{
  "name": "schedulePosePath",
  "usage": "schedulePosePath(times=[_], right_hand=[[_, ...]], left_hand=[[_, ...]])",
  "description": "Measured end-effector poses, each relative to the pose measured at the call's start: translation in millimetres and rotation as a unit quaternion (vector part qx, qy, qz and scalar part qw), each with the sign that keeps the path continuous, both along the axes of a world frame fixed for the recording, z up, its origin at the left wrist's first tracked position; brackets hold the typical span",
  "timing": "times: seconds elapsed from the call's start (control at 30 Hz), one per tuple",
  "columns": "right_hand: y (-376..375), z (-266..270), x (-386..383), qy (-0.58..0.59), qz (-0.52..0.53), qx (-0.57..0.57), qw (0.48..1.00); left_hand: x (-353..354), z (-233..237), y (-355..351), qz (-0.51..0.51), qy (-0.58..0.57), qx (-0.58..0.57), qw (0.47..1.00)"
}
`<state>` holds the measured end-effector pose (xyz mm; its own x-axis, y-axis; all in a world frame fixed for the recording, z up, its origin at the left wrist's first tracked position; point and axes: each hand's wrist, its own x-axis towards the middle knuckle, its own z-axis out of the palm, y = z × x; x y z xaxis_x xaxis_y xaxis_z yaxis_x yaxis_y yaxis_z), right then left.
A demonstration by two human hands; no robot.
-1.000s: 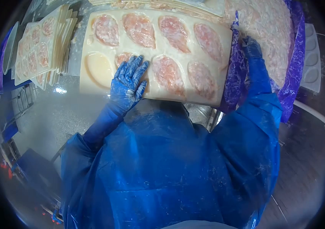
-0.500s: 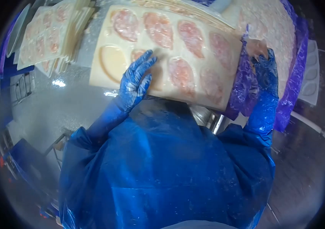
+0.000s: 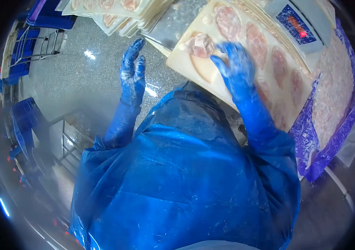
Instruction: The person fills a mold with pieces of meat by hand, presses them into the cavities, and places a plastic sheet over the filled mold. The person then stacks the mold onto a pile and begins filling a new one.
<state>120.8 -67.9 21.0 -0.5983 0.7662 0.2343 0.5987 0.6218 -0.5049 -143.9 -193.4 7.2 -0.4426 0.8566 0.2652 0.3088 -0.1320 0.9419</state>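
A pale board with teardrop hollows (image 3: pixel 211 25) lies in front of me, several of its hollows holding flattened raw pink meat portions (image 3: pixel 256 43). At its left end a crumpled piece of raw pink meat (image 3: pixel 201 45) lies beside a bare hollow (image 3: pixel 202 68), partly over its upper edge. My right hand (image 3: pixel 236 68), in a blue glove, is over the board just right of that piece, thumb and fingers apart, slightly blurred; it grips nothing I can see. My left hand (image 3: pixel 132 71), gloved too, is held off the board's left side with fingers stretched out and nothing in them.
A scale with a red lit display (image 3: pixel 297 26) stands at the back right. A heap of raw meat (image 3: pixel 333 96) lies in a purple liner (image 3: pixel 344 137) on the right. More filled boards (image 3: pixel 119 12) are stacked at the far left. A metal rack (image 3: pixel 36 48) stands on the left.
My right hand has moved from the meat heap to the board, and the meat it held now lies there. My left hand has left the board. The view has turned.
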Motion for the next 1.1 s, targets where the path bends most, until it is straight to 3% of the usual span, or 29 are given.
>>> schedulePosePath(times=[0.03, 0.07, 0.1, 0.17, 0.2, 0.23, 0.3, 0.33, 0.4, 0.43, 0.47, 0.5, 0.57, 0.63, 0.67, 0.73, 0.83, 0.9, 0.97, 1.03, 1.1], right_hand=[[3, 7, -14, 0.043, -0.015, -0.009, 0.999], [8, 12, -27, 0.031, -0.034, -0.132, 0.99], [14, 8, -35, 0.03, -0.035, -0.13, 0.99], [31, -11, -52, -0.072, 0.041, -0.2, 0.976], [41, -50, -32, 0.011, 0.2, 0.027, 0.979], [35, -43, -26, 0.01, 0.199, 0.026, 0.98], [3, -11, -11, -0.159, 0.108, 0.109, 0.975], [-11, -3, 1, -0.163, 0.109, 0.107, 0.975], [-33, 6, 21, -0.086, 0.033, 0.104, 0.99], [-31, 6, 19, -0.088, 0.034, 0.103, 0.99], [-29, 5, 17, -0.04, 0.007, 0.115, 0.993], [-28, 11, 11, 0.007, -0.024, 0.126, 0.992], [-25, 9, -3, 0.031, -0.052, 0.104, 0.993], [-29, -17, -4, -0.185, 0.048, 0.189, 0.963], [-35, -7, 4, -0.188, 0.071, 0.106, 0.974], [-38, 1, 6, -0.197, 0.035, 0.126, 0.972], [-30, -6, -1, -0.172, -0.045, 0.182, 0.967], [-23, -15, -11, -0.179, 0.029, 0.199, 0.963], [-47, -11, 5, -0.146, 0.079, 0.178, 0.97], [-76, -28, 29, -0.072, 0.032, 0.066, 0.995], [-85, -12, 17, -0.106, -0.014, 0.054, 0.993]], left_hand=[[-2, -4, 1, -0.007, -0.015, -0.008, 1.0], [-1, -4, 6, -0.014, -0.032, 0.003, 0.999], [3, 0, 13, -0.015, -0.033, 0.005, 0.999], [5, 8, 27, -0.057, 0.037, 0.039, 0.997], [2, 8, 32, -0.063, 0.04, 0.043, 0.996], [-1, 11, 34, -0.065, 0.039, 0.043, 0.996], [-5, 16, 39, -0.075, 0.073, 0.051, 0.993], [-2, 14, 43, -0.074, 0.069, 0.05, 0.994], [11, 15, 55, -0.198, -0.057, 0.087, 0.975], [13, 25, 57, -0.238, 0.094, -0.041, 0.966], [20, 15, 68, -0.273, 0.283, -0.003, 0.919], [25, 4, 82, -0.3, 0.461, 0.037, 0.834], [23, -8, 92, -0.301, 0.481, 0.033, 0.823], [21, -6, 95, -0.305, 0.505, 0.031, 0.806], [18, -2, 92, -0.31, 0.534, 0.013, 0.786], [16, -3, 88, -0.3, 0.581, -0.026, 0.756], [21, -5, 87, -0.276, 0.566, -0.017, 0.776], [23, -5, 85, -0.263, 0.573, -0.034, 0.776], [23, -4, 86, -0.247, 0.584, -0.046, 0.772], [27, -5, 83, -0.24, 0.591, -0.052, 0.769], [34, -9, 83, -0.243, 0.529, -0.076, 0.81]])
